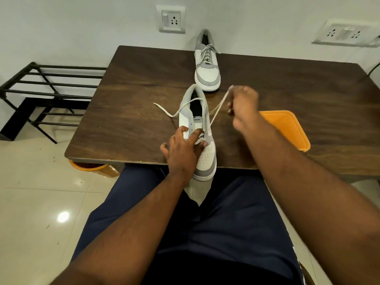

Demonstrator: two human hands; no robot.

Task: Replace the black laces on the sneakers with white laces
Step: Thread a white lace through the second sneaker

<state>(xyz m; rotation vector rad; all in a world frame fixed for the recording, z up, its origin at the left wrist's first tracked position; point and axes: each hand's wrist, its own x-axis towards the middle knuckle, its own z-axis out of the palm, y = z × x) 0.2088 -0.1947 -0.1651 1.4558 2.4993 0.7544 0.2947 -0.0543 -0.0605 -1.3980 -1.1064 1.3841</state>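
A grey and white sneaker (206, 155) lies at the near edge of the wooden table (127, 103), its toe hanging over the edge. My left hand (182, 150) presses down on its left side, index finger on the eyelet row. My right hand (242, 106) pinches one end of a white lace (218, 109) and holds it taut, up and to the right of the lower eyelets. The lace's other end (168, 111) trails loose across the collar onto the table at the left. A second sneaker (207, 70), fully laced in pale laces, stands at the far edge.
An orange plastic lid or tray (292, 128) lies on the table under my right forearm. A black metal rack (47, 93) stands on the floor at the left. An orange bin (88, 166) sits under the table's near left corner. Wall sockets are behind.
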